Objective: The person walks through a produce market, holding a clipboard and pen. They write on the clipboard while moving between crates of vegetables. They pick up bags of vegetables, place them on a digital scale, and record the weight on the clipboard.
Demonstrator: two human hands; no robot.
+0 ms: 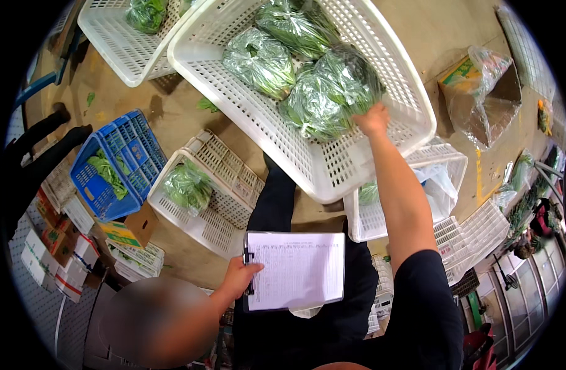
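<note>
The tan, smooth-looking floor (443, 37) spreads beyond and to both sides of the fingers, with yellow marks on it to the right; far right of the right fingers stands an open brown cardboard box (505, 102) with clear plastic film over it; well left of the left fingers are a blue perforated plastic crate (141, 176) of loose greens and, at the rim of the view, another person's dark-clad legs (42, 129); between that crate and the left fingers sits a smaller white perforated crate (233, 166) with 1 bagged green.

The white rectangular clipboard sheet (298, 271) lies just right of the left hand (238, 276), above the person's lap; its long axis runs left to right, and its dark clip (249, 271) end points to the person's left; the left fingers and thumb are closed on that end.

The right hand (373, 117) reaches into a large white perforated plastic crate (332, 176), whose near long side slants from upper left to lower right; the fingers are curled against a clear plastic bag of leafy greens (329, 95), just left of them; whether they grip it, I cannot tell; 2 more bags lie beyond it.
</note>
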